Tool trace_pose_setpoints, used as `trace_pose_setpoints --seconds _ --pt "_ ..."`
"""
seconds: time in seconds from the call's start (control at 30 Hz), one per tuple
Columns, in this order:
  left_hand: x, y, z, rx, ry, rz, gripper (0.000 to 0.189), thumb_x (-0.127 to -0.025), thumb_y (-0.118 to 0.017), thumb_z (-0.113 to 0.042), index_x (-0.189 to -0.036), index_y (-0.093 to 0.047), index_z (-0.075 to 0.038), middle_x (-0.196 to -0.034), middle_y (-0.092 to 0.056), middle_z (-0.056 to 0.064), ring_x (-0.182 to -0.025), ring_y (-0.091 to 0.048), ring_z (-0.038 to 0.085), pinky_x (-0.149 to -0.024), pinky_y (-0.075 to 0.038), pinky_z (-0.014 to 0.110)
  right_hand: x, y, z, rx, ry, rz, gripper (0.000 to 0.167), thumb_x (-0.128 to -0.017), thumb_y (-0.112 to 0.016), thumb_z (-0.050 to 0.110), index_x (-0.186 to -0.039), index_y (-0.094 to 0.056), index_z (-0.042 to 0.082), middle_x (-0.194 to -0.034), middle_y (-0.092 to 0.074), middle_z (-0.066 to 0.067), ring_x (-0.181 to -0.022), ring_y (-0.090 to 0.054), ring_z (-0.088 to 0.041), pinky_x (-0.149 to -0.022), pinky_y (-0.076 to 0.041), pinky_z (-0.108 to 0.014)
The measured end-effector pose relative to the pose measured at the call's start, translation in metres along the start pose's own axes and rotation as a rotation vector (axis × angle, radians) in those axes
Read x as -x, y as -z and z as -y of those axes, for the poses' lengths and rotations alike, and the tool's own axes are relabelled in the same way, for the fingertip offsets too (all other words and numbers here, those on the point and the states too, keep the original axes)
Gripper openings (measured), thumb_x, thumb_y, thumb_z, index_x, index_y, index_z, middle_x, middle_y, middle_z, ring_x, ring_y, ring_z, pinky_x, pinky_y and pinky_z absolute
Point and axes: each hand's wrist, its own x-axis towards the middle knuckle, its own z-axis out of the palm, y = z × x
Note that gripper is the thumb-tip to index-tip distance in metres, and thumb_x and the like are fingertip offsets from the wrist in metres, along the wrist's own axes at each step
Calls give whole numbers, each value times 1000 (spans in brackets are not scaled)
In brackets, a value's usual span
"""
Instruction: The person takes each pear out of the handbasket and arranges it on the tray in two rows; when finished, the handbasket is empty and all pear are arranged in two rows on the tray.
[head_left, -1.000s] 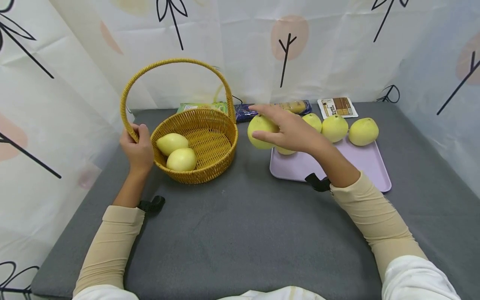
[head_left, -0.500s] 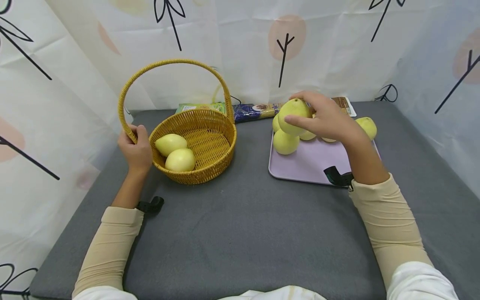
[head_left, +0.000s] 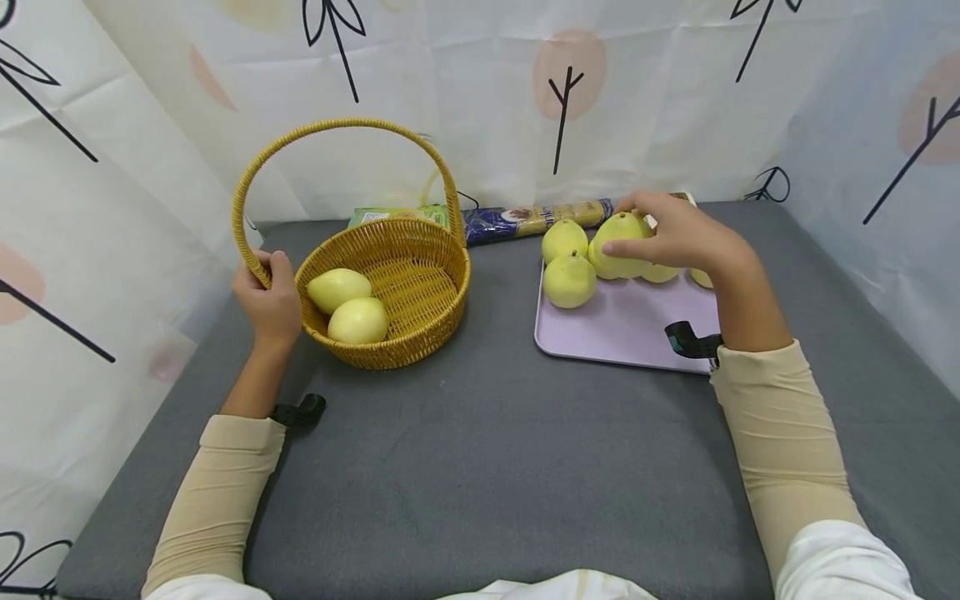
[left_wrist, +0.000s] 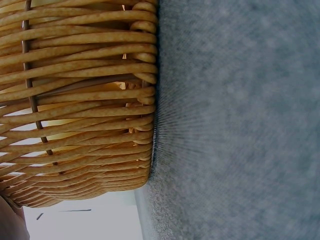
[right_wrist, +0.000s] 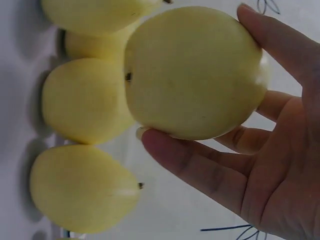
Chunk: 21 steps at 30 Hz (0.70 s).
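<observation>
My left hand (head_left: 268, 304) grips the handle (head_left: 238, 212) of a golden wicker basket (head_left: 384, 354) at its left end. Two pale yellow pears, a rear pear (head_left: 339, 290) and a front pear (head_left: 358, 321), lie inside the basket's left half. In the left wrist view, the woven side (left_wrist: 85, 110) fills the left. My right hand (head_left: 690, 237) holds another pear (right_wrist: 195, 75) between thumb and fingers, over the back of a lilac tray (head_left: 615, 337). Several more pears (head_left: 569, 280) sit on that tray, some partly hidden behind the hand.
Along the back of the grey table (head_left: 465, 467) lie a green packet (head_left: 397, 214) behind the basket and a blue-and-yellow packet (head_left: 532, 221). A patterned white curtain (head_left: 480, 100) rises behind them. A flat package is mostly hidden behind the right hand.
My right hand has carried its pear rightward, from beside the tray's left edge to over the back row, and lowered it over the last half second. My left hand stays on the handle.
</observation>
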Motion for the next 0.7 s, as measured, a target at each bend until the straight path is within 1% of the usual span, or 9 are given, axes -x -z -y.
trace_pose_setpoints --seconds 0.1,0.17,0.3,0.37,0.43,0.57,0.7 --pt "0 1 -1 -11 3 1 33 -94 -51 -1 -74 -34 19 -56 -34 -6 -46 -22 3 -47 -20 17 -7 -5 -9 39 -53 84 64 -92 -73 35 -136 -48 -3 -134 -50 -24 -118 -47 -37 -96 -39 -55" --pt "0 1 -1 -9 4 3 33 -94 -51 -1 -73 -34 19 -56 -34 -6 -46 -22 3 -47 -20 17 -10 -8 -15 37 -92 144 66 -91 -73 37 -137 -47 -3 -137 -47 -26 -119 -47 -39 -93 -41 -57" --pt "0 1 0 -4 7 7 33 -94 -51 -1 -73 -34 18 -55 -33 -6 -45 -21 4 -46 -19 17 -12 -12 -22 53 -136 219 59 -89 -75 32 -130 -49 -2 -136 -47 -29 -119 -48 -43 -89 -44 -57" --pt "-1 1 0 -7 8 7 33 -94 -51 -1 -73 -34 17 -55 -33 -6 -45 -21 4 -46 -19 17 -13 -13 -24 53 -147 250 56 -88 -78 29 -126 -51 -1 -133 -49 -31 -116 -51 -43 -89 -45 -55" --pt "-2 1 0 -17 10 6 32 -94 -51 0 -73 -34 17 -55 -33 -6 -45 -21 4 -46 -19 17 -12 -14 -25 49 -153 281 54 -86 -80 27 -124 -52 0 -131 -50 -30 -111 -55 -41 -86 -48 -53" --pt "-2 2 1 -22 11 3 32 -94 -51 -1 -73 -34 17 -55 -32 -6 -45 -20 4 -46 -19 17 -10 -15 -20 38 -163 353 56 -84 -82 23 -125 -51 1 -132 -49 -31 -104 -60 -38 -79 -55 -47" --pt "-1 3 2 -16 17 3 32 -94 -51 0 -73 -34 17 -55 -33 -6 -45 -20 3 -47 -19 17 -11 -18 -16 42 -177 409 60 -83 -82 21 -129 -50 1 -134 -46 -32 -104 -60 -39 -78 -56 -47"
